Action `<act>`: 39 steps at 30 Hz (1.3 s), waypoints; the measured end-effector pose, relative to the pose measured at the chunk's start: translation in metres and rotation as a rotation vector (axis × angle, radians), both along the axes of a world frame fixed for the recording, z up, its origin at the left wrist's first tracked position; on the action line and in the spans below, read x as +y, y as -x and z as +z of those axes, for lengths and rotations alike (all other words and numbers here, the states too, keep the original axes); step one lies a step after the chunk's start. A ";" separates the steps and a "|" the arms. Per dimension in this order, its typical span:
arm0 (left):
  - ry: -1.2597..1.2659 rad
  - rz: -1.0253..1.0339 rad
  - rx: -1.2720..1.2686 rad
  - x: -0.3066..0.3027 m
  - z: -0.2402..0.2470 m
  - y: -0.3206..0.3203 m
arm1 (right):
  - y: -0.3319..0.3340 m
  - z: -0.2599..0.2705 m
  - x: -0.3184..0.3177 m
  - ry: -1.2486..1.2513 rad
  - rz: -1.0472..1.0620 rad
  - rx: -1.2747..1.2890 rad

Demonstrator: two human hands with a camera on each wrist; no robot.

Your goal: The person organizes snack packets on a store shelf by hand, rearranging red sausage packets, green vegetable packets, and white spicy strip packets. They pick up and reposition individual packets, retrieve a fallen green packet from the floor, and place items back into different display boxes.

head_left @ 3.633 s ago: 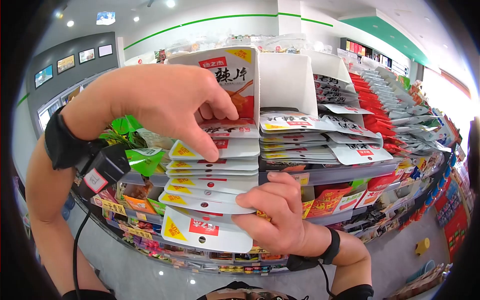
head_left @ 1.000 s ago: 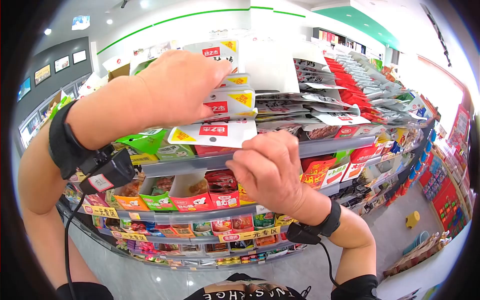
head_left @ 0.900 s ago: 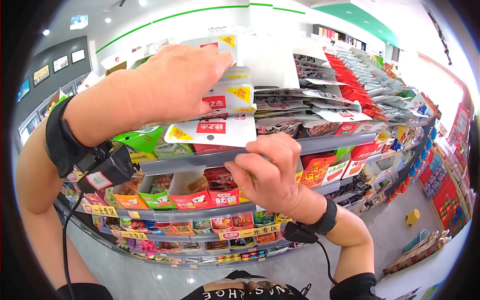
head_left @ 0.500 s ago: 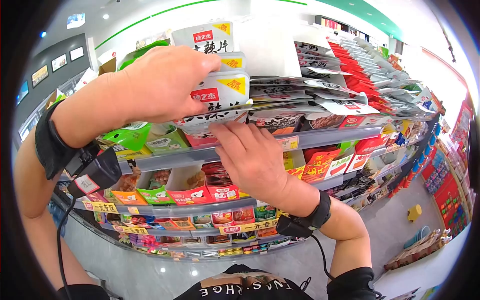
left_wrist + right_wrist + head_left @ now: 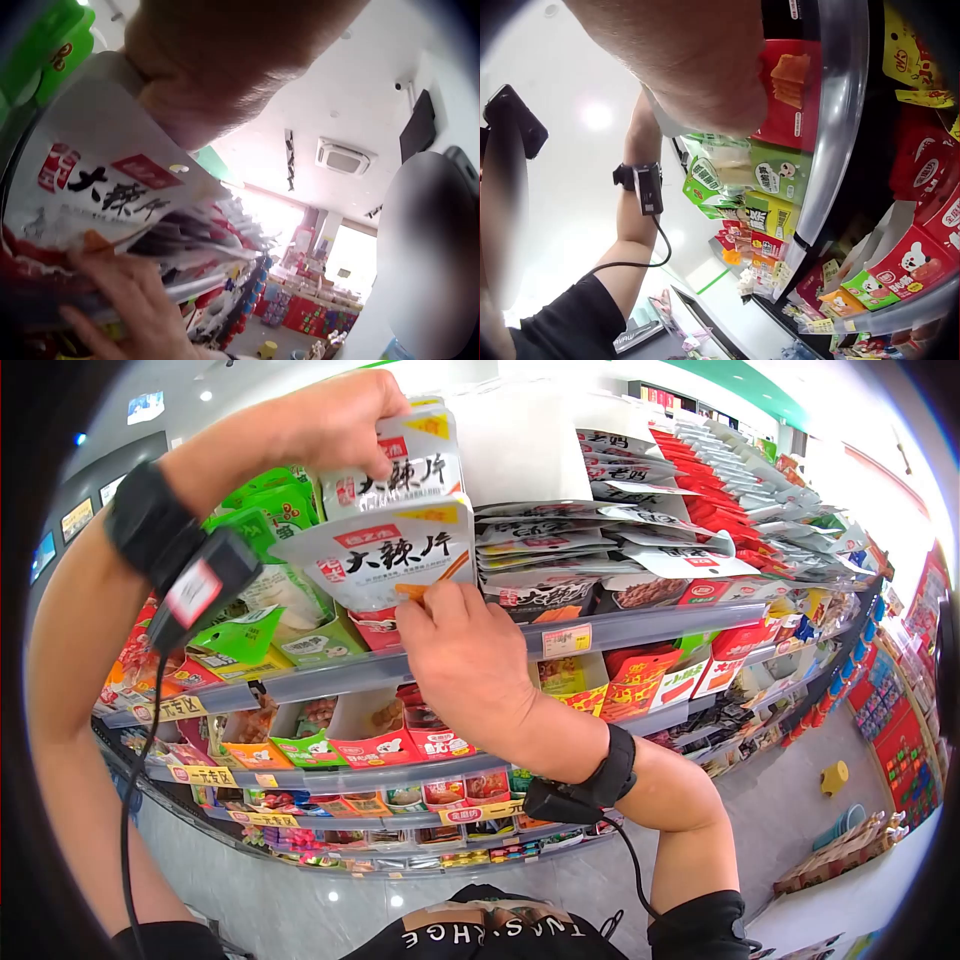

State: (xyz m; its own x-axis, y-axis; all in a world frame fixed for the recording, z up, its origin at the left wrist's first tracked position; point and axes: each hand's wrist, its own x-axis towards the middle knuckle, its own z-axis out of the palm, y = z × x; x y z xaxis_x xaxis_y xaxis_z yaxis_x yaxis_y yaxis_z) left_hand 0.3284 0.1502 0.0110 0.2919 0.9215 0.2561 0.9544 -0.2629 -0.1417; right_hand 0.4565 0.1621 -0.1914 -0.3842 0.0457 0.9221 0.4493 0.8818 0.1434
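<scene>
In the head view a stand-up row of grey and white snack packets with black lettering fills a box at the left of the top shelf. My left hand [image 5: 345,425] reaches over the row from behind and pinches the top of the rear packets [image 5: 405,470], thumb in front. Before them a front packet [image 5: 385,555] leans outward. My right hand [image 5: 470,660] rests its fingertips on that packet's lower right part, over the red box front [image 5: 789,97]. In the left wrist view the right hand's fingers lie nearly straight against the packet's face.
Flat-stacked packets [image 5: 550,545] lie directly right, with red packets [image 5: 700,490] beyond. Green packets [image 5: 270,500] stand at the left. The top shelf's grey edge [image 5: 500,640] runs in front of the boxes. Lower shelves hold more boxed snacks [image 5: 375,750].
The packets that lay in a flat stack, tops toward me, now stand upright with their faces showing. The left hand has risen to their tops; the right hand has shifted left onto the front packet.
</scene>
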 end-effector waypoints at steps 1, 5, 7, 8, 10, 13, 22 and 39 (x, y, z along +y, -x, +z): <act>-0.044 0.066 0.136 0.011 0.006 0.002 | 0.002 0.003 -0.001 -0.017 -0.007 -0.001; -0.216 0.198 0.431 0.035 -0.005 0.010 | 0.003 0.012 -0.003 0.038 -0.014 -0.025; -0.143 0.158 0.426 0.035 -0.008 0.012 | 0.003 0.010 -0.004 0.059 -0.051 -0.048; -0.034 0.119 0.405 0.031 -0.007 0.010 | 0.002 0.009 -0.004 0.069 -0.068 -0.059; 0.069 0.079 0.404 0.018 -0.011 0.010 | 0.004 0.011 -0.002 0.102 -0.079 -0.045; -0.097 -0.105 0.294 0.009 -0.010 0.020 | 0.004 0.012 0.002 0.175 -0.069 -0.063; -0.300 -0.039 0.048 -0.052 -0.041 -0.010 | 0.000 0.006 0.006 0.231 -0.040 -0.075; -0.509 0.150 0.586 -0.026 -0.071 -0.009 | -0.001 0.000 0.014 0.210 0.010 -0.076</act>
State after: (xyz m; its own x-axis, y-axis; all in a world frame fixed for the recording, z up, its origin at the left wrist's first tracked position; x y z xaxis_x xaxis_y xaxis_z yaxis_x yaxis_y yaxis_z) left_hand 0.3373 0.1245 -0.0601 0.3912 0.7726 0.5001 0.7073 0.0953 -0.7005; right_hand 0.4577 0.1758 -0.1911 -0.4538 0.2298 0.8609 0.4357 0.9000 -0.0106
